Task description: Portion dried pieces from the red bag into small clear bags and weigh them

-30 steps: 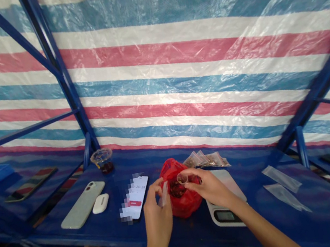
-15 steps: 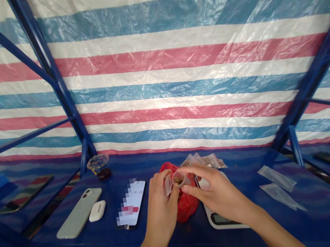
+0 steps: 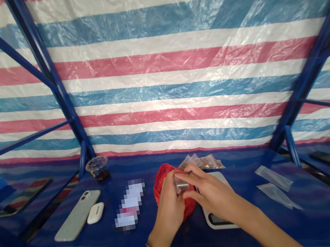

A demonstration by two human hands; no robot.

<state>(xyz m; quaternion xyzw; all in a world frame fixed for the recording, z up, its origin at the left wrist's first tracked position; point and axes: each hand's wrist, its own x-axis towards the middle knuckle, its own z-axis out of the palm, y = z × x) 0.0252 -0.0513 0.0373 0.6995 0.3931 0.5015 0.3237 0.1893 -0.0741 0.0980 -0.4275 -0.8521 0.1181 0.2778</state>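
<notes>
Above a red plastic bag (image 3: 161,178), my two hands meet around a small cup (image 3: 182,185). My right hand (image 3: 209,186) is closed on the cup from the right, and the cup lies tipped over toward the left. My left hand (image 3: 168,203) pinches a small clear plastic bag (image 3: 176,184) against the cup's mouth. Fingers hide most of the clear bag, and what is inside the cup cannot be seen. Partly under my right hand lies a white digital scale (image 3: 212,221).
Several filled zip bags (image 3: 212,162) lie behind the scale. Two flat clear bags (image 3: 273,179) are on the right. To the left are a lit phone (image 3: 130,206), a white earbud case (image 3: 95,213), a pale phone (image 3: 77,215) and a plastic cup with dark liquid (image 3: 99,171).
The small cup, earlier with its opening and brown contents facing me, is now tipped sideways to the left against the clear bag. Both hands have drawn closer together.
</notes>
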